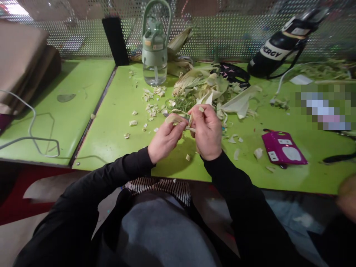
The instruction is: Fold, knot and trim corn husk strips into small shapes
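My left hand (167,139) pinches a pale strip of corn husk (174,118) between thumb and fingers. Close against it, my right hand (208,130) is closed on the same pale husk material; whether it is one piece or two I cannot tell. A small cream scrap (201,109) shows at the top of the right hand's fingers. Just beyond both hands lies a heap of corn husks (207,83), with shredded green strips (185,105) at its near side. Small cut husk bits (151,109) are scattered to the left of the heap.
A green water bottle (154,55) and a black upright slab (115,41) stand at the back. A black bottle (275,48) leans against the mesh panel (211,33). At right lies a purple case (284,147). Cardboard (20,55) and a white cable (33,118) are left.
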A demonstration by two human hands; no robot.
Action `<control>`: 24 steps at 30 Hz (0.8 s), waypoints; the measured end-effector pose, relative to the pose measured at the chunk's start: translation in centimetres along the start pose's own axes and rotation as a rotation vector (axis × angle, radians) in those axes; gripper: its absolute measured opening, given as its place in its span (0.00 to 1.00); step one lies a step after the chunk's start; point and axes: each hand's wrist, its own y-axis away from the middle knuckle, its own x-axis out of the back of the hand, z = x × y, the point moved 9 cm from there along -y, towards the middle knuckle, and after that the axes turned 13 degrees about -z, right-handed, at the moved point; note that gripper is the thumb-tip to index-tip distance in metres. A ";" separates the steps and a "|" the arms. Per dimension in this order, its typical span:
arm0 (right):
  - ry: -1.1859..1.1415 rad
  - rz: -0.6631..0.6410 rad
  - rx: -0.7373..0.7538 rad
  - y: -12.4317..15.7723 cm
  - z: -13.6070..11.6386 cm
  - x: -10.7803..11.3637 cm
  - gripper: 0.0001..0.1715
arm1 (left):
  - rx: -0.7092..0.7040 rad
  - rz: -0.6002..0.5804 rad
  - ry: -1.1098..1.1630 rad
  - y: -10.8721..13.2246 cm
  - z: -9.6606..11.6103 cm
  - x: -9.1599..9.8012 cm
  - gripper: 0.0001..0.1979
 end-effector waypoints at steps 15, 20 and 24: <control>-0.033 -0.028 -0.102 -1.7 4.5 -0.6 0.19 | 0.150 -0.068 0.137 -2.2 -1.6 1.6 0.12; 0.015 -0.019 -0.088 -1.8 4.5 -0.3 0.19 | 0.075 -0.160 0.093 -2.6 -1.3 1.5 0.07; 0.033 -0.003 -0.097 -1.4 4.5 -0.2 0.17 | 0.083 -0.177 0.123 -2.3 -2.1 1.1 0.10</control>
